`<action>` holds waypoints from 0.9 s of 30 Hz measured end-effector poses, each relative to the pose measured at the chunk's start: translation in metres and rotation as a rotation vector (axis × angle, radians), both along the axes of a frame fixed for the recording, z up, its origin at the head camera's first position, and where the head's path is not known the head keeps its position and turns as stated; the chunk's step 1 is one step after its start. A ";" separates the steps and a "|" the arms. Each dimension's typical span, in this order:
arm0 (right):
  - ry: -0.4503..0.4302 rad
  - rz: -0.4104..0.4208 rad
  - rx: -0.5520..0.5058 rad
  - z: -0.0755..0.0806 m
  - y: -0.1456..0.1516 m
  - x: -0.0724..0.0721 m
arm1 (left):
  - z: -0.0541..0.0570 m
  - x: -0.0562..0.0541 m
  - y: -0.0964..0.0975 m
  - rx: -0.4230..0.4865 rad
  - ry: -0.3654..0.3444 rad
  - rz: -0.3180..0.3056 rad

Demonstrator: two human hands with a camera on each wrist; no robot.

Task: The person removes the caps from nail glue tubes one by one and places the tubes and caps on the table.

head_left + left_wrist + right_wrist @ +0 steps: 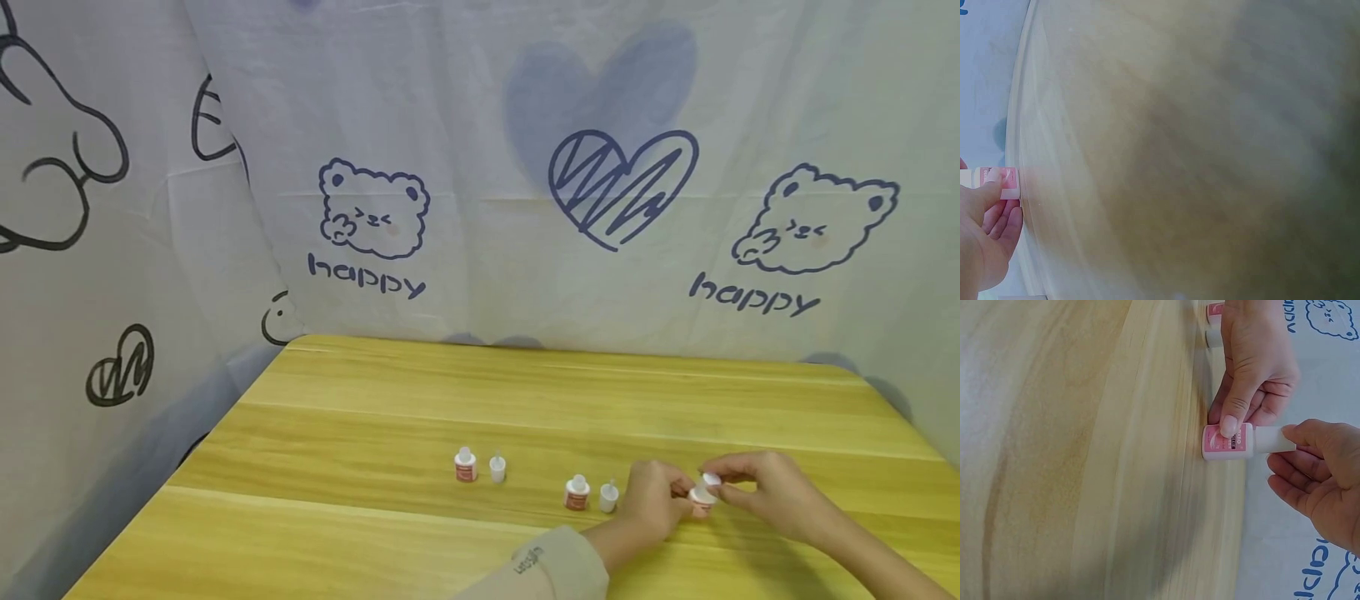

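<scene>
A small white bottle (1227,447) with a pink label stands on the table, its body pinched between the thumb and fingers of my left hand (651,500). My right hand (776,492) pinches the white cap (1274,440) at the bottle's neck; whether it is screwed tight cannot be told. Left of my hands stand two more such bottles, a nearer one (577,493) and a farther one (466,467), both uncapped. Beside each bottle sits a white cap, one near my left hand (608,497) and one farther off (497,469), thin stems pointing up.
The wooden table (360,417) has light plank lines and reaches back to a white curtain (480,283) printed with hearts, bears and the word "happy". Another part of the curtain hangs along the left side. A pale sleeve (566,567) covers the left forearm.
</scene>
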State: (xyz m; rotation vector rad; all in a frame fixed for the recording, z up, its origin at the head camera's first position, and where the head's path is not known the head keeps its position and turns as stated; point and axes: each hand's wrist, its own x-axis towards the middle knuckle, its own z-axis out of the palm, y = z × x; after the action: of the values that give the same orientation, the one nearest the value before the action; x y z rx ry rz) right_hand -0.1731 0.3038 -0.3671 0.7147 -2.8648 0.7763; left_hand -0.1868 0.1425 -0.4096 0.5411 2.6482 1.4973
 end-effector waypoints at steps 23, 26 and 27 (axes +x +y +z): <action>0.020 -0.096 -0.033 -0.001 -0.005 0.001 | 0.001 -0.001 -0.001 -0.010 0.024 -0.013; 0.024 -0.053 -0.034 -0.001 -0.003 0.000 | 0.001 0.000 -0.001 -0.003 0.020 -0.013; 0.022 -0.039 -0.034 -0.001 -0.003 0.000 | 0.001 0.000 -0.001 -0.001 0.020 -0.014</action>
State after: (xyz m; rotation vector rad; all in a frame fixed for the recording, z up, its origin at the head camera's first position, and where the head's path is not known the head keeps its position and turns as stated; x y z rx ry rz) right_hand -0.1736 0.3013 -0.3677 0.6568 -2.8295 0.8049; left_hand -0.1872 0.1415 -0.4091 0.5765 2.6549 1.4943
